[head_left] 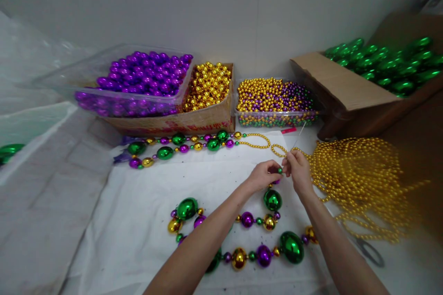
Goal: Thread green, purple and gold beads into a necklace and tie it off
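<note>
My left hand (265,175) is closed at the end of a strand of shiny beads, with a small green bead (280,170) at its fingertips. Close beside it, my right hand (296,168) pinches a thin, straight, silvery needle (300,134) that points up and away. From the left hand the bead strand (264,256) winds over the white cloth in green, purple and gold; my left forearm hides part of it. A loop of small gold beads (278,150) lies just beyond the fingers. The thread between the hands is too fine to make out.
A finished-looking bead necklace (183,148) lies behind. Along the wall stand a purple-bead tub (183,101), a gold-bead carton (207,122), a mixed-bead tray (277,119) and a green-bead carton (349,85). Gold bead chains (356,179) and a grey ring handle (371,253) lie right.
</note>
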{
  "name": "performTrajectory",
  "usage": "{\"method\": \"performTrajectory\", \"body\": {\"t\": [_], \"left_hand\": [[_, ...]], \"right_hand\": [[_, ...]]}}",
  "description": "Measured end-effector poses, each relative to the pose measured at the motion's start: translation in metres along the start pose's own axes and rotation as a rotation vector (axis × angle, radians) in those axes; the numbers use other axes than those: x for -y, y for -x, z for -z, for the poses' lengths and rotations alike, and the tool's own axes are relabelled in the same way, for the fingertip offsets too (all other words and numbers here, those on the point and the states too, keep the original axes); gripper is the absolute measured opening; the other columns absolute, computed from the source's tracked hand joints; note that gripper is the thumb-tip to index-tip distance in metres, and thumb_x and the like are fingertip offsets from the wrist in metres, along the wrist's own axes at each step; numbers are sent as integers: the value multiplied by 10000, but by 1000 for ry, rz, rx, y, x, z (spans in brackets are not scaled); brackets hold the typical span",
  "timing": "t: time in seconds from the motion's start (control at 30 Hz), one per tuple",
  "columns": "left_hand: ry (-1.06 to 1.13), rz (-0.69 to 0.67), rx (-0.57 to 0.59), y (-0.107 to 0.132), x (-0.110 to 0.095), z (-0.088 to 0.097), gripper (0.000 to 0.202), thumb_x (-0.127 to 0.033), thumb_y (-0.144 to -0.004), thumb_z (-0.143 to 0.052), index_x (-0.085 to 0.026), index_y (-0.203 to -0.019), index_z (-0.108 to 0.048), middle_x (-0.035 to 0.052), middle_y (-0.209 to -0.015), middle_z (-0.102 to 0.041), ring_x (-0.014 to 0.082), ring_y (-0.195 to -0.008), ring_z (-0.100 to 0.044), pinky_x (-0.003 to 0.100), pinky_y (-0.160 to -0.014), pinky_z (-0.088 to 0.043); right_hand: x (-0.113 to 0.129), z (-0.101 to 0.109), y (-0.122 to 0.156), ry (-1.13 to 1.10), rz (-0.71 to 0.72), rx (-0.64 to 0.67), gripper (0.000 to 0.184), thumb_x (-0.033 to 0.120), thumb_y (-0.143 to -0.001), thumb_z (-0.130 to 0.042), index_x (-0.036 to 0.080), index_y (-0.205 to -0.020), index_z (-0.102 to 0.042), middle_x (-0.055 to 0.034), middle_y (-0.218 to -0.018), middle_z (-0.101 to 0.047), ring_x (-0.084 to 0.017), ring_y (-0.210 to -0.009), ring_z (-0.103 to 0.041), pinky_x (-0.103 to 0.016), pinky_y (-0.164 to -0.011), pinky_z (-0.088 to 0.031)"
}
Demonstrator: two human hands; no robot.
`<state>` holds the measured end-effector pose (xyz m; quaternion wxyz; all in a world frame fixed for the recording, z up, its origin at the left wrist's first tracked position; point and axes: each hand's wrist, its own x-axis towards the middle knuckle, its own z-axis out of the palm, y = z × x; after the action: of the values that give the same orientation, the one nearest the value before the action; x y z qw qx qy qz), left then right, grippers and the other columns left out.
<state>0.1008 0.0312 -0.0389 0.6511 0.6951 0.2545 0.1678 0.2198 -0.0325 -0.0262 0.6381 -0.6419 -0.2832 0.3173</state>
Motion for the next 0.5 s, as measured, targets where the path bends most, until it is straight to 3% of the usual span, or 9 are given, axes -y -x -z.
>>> {"method": "performTrajectory", "body": {"t": [0.13,0.3,0.5], "left_hand": [[-35,-59,38,2,-4,-1,326,-328,-736,-629,-100,-967,-598,19,-771,-544,80,-654,-438,188,-592,-334],[-157,-90,101,8,-16,-2,265,-343,-788,-567,-119,-928,-578,-8,-702,-507,76,-622,-444,184,-579,-329],[-591,-104,103,16,-41,7,150,-288,-785,-560,-153,-844,-586,-3,-744,-570,104,-686,-492,202,-610,-318]], "right_hand": [[6,3,0,-33,-21,10,366,509,-806,-504,162,-838,-392,4,-637,-565,-75,-399,-473,-160,-328,-297],[12,4,0,-67,-17,-19,387,523,-784,-530,162,-812,-392,32,-549,-521,-77,-359,-447,-155,-315,-287],[14,5,2,-110,35,-175,324,471,-812,-495,166,-844,-393,46,-564,-508,-65,-368,-425,-148,-322,-257]]}}
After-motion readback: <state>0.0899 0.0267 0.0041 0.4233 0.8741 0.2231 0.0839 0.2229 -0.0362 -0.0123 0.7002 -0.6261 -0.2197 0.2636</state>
